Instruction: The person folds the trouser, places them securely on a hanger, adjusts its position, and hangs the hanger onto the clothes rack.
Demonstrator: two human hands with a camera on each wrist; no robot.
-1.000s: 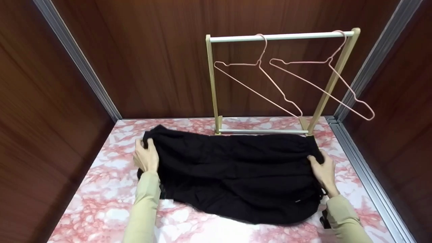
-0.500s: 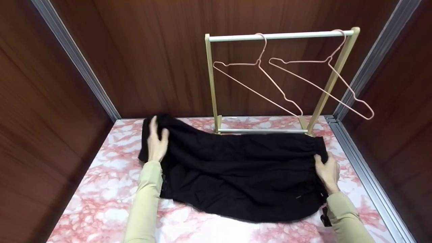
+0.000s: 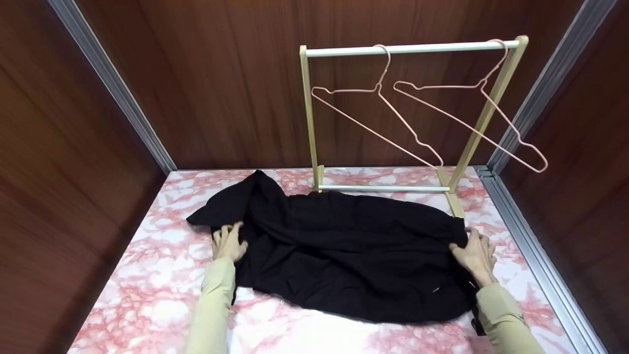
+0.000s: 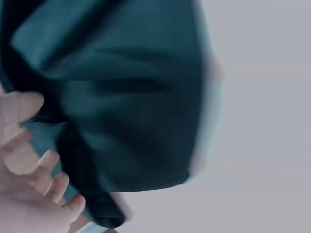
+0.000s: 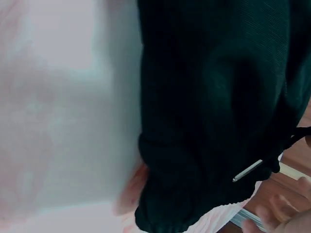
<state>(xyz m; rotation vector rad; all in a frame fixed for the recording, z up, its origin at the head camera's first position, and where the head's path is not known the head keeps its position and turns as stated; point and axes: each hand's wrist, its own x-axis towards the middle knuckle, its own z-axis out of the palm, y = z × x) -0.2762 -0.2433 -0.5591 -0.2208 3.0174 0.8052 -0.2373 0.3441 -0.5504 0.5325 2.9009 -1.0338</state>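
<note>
Black pants [image 3: 363, 255] with a gathered waist and drawstring lie crosswise on the marbled tabletop, the waist end at the right. Their left end is folded over itself, a flap [image 3: 221, 204] pointing out to the left. My left hand [image 3: 229, 243] is at the lower part of that end, fingers spread and bent. In the left wrist view its fingertips [image 4: 59, 182] stand beside the dark cloth with nothing pinched. At the waist edge is my right hand [image 3: 474, 253]. The right wrist view shows its fingers [image 5: 282, 208] apart and loosely bent, near the drawstring [image 5: 297, 136].
Behind the pants stands a small rack [image 3: 308, 118] with a white top bar. Two pink hangers, a left one [image 3: 378, 132] and a right one [image 3: 471, 130], hang from it. Wooden panels [image 3: 236, 88] enclose the pink-and-white tabletop [image 3: 147, 295], with metal rails [image 3: 530, 255] along the edges.
My left hand has let go of the pants' far left corner and moved down toward me, leaving a flap turned outward. The waist end has shifted slightly nearer; my right hand's fingers have loosened there.
</note>
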